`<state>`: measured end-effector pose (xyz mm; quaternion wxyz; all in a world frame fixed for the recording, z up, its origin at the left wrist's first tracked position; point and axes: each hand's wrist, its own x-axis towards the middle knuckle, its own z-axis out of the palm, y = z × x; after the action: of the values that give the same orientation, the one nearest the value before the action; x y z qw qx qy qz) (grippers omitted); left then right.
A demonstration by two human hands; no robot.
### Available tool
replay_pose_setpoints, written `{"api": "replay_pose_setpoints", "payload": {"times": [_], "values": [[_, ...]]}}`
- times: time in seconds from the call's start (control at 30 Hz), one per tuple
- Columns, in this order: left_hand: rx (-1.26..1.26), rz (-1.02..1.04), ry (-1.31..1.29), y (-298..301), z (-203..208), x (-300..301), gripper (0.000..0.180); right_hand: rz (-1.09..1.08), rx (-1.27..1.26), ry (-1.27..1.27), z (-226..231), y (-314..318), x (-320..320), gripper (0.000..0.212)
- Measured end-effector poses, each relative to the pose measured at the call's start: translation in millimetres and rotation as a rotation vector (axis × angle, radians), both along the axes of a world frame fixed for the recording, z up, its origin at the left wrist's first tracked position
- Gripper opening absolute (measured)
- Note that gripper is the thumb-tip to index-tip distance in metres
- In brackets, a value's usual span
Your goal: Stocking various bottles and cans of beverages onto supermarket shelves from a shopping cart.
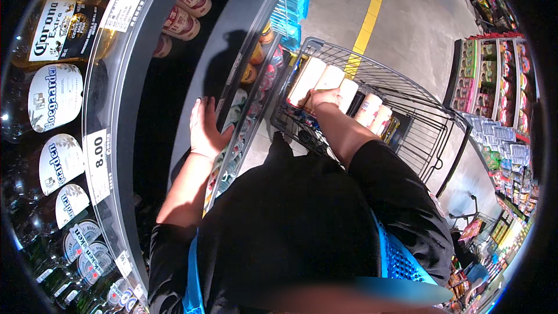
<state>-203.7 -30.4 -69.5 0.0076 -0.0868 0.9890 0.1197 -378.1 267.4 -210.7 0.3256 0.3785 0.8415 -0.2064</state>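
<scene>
My right hand [325, 99] reaches into a wire shopping cart [407, 78], its fingers curled round a tall white can [330, 77]. Close beside it in the cart stand another white can [307, 80] and a third white can [347, 90]. Cream cans with reddish print [368, 108] sit nearer the cart's handle. My left hand [206, 127] holds nothing; its fingers are spread at the edge of a dark grey shelf [232, 38]. Deeper on that side are white-and-red cans [181, 22], partly in shadow.
Bottles with white labels [55, 99] line the upper shelf on the left, behind a price strip [99, 163]. Below are rows of small packs [250, 93]. Blue wire baskets [293, 0] stand ahead. A yellow stripe [371, 14] runs along the floor; stocked shelves [494, 81] stand right.
</scene>
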Motion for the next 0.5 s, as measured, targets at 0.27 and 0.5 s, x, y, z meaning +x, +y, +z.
{"api": "replay_pose_setpoints", "payload": {"times": [0.27, 0.5], "values": [[-0.033, -0.099, 0.05, 0, 0, -1, 0.098, 0.114, 0.082, 0.175, -69, 24, 28, 0.077], [0.092, -0.027, 0.137, -8, -2, 7, 0.092, 0.286, -0.202, 0.555, -70, 70, 54, 0.026]]}}
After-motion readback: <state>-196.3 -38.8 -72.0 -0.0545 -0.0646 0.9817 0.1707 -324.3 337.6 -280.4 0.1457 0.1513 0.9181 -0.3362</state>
